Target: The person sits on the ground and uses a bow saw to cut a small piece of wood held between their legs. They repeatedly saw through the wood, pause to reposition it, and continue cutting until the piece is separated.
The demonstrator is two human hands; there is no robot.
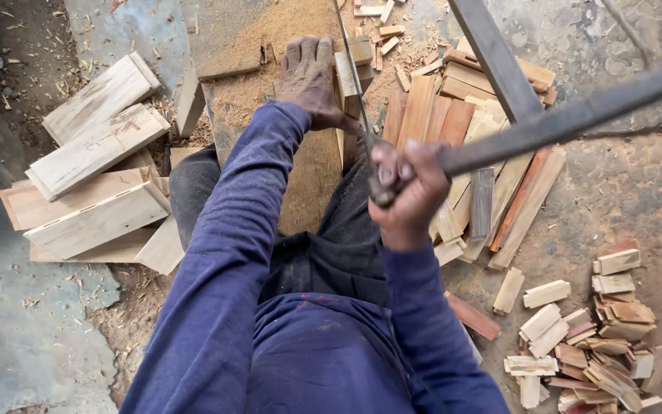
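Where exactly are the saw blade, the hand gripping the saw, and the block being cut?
saw blade (352,77), head view, mid-blade.
right hand (406,188), head view, knuckles.
wood block (344,75), head view, its side face.

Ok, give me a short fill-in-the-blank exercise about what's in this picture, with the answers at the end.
1. The right hand grips the handle of a metal-framed ____.
2. The left hand presses flat on the sawdust-covered wooden ____.
3. The small pale wooden offcuts lie heaped on the person's ____ side.
4. Both sleeves are dark ____.

Missing words: saw; plank; right; blue
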